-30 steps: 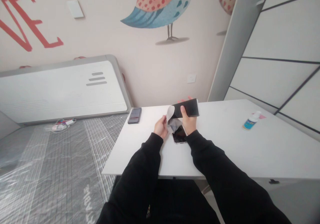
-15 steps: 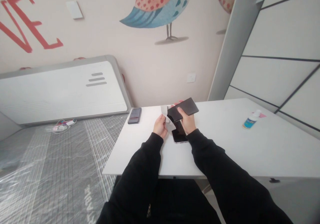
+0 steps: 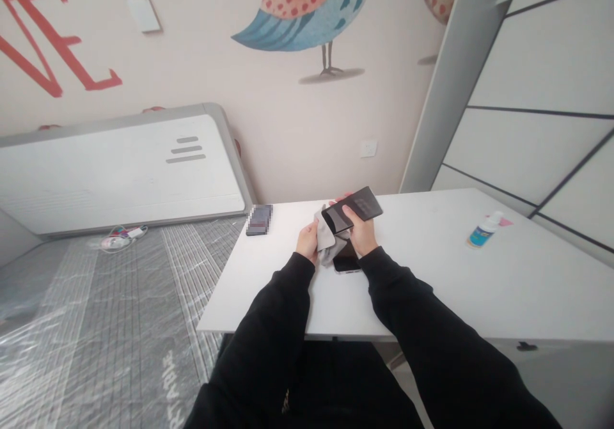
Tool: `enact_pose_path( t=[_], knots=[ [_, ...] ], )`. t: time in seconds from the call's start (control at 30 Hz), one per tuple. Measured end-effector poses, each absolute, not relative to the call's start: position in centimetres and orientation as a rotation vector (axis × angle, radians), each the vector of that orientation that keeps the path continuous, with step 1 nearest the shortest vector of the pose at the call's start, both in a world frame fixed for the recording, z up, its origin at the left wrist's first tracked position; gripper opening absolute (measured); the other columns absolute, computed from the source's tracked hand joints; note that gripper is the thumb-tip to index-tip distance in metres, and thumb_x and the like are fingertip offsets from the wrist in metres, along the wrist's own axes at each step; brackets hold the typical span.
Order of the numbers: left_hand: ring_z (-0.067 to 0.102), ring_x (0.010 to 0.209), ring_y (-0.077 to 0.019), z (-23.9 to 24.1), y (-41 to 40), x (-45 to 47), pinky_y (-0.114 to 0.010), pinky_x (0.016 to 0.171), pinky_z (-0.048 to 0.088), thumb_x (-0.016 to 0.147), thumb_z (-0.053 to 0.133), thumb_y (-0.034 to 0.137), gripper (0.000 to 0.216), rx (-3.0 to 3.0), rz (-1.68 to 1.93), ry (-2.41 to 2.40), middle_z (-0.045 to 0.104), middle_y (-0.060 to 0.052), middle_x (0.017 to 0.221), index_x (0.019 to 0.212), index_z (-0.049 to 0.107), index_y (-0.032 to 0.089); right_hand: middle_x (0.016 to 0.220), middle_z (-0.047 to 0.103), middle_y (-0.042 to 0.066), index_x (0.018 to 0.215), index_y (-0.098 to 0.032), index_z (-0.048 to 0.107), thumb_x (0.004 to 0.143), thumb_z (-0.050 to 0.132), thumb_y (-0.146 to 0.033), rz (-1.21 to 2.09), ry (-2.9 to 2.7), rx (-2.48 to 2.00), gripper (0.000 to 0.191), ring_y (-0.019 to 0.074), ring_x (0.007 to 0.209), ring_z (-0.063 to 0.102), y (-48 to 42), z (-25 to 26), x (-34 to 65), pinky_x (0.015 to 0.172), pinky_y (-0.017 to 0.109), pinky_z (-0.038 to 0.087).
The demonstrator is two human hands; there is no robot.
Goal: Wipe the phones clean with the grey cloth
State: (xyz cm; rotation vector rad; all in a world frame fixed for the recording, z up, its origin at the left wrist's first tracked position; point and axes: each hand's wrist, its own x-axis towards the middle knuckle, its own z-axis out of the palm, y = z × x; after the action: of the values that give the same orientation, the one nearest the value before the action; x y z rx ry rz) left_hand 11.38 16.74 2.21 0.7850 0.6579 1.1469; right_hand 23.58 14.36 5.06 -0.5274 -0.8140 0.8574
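Observation:
My right hand (image 3: 363, 232) is closed around a black smartphone (image 3: 361, 206), tilted above the table with the thumb across its dark face. In my left hand (image 3: 307, 240) a grey cloth (image 3: 327, 236) is pinched, hanging down beside the near-left end of that phone. Whether the cloth touches the phone I cannot tell. Beneath both hands a second phone (image 3: 345, 261) lies flat on the white table (image 3: 268, 288), its upper part hidden by the cloth and my right hand.
A pixelated dark object (image 3: 259, 220) lies at the table's back left corner. On the right stand a white bottle with a blue label (image 3: 483, 231) and a pink piece (image 3: 506, 221) behind it. A plastic-covered mattress (image 3: 119, 327) adjoins on the left.
The grey cloth has shifted and bunched differently, now hanging lower and covering more of the lying phone. The held phone has stayed nearly in place, with its tilt slightly changed.

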Motion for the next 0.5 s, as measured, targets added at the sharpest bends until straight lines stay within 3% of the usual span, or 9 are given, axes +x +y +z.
enact_pose_path(
  t=[0.23,0.37,0.5],
  knots=[
    [0.075,0.079,-0.0204,2.93,16.38,11.52,-0.029,0.076,0.058,0.074,0.085,0.029,0.034,0.839,1.142,0.600,0.079,-0.008,0.089,0.102,0.072,0.013,0.094,0.076,0.000,0.101,-0.025,0.065,0.071,0.080,-0.030,0.862,-0.695,-0.509,0.034,0.0261,0.095,0.075,14.30,5.70,23.85,0.096,0.048,0.057],
    [0.073,0.072,-0.0197,2.53,16.72,11.44,-0.029,0.072,0.058,0.072,0.087,0.036,0.031,0.841,1.151,0.633,0.077,-0.007,0.077,0.087,0.072,0.013,0.091,0.076,0.000,0.099,-0.025,0.066,0.070,0.081,-0.031,0.905,-0.724,-0.503,0.033,0.0266,0.091,0.075,14.05,5.88,23.80,0.093,0.048,0.059],
    [0.075,0.081,-0.0246,2.23,16.94,11.49,-0.033,0.076,0.058,0.077,0.082,0.044,0.033,0.824,1.182,0.648,0.076,-0.009,0.074,0.080,0.071,0.013,0.093,0.076,0.000,0.100,-0.025,0.065,0.072,0.081,-0.032,0.893,-0.740,-0.507,0.033,0.0262,0.091,0.075,14.02,5.79,23.81,0.093,0.048,0.059]
  ],
)
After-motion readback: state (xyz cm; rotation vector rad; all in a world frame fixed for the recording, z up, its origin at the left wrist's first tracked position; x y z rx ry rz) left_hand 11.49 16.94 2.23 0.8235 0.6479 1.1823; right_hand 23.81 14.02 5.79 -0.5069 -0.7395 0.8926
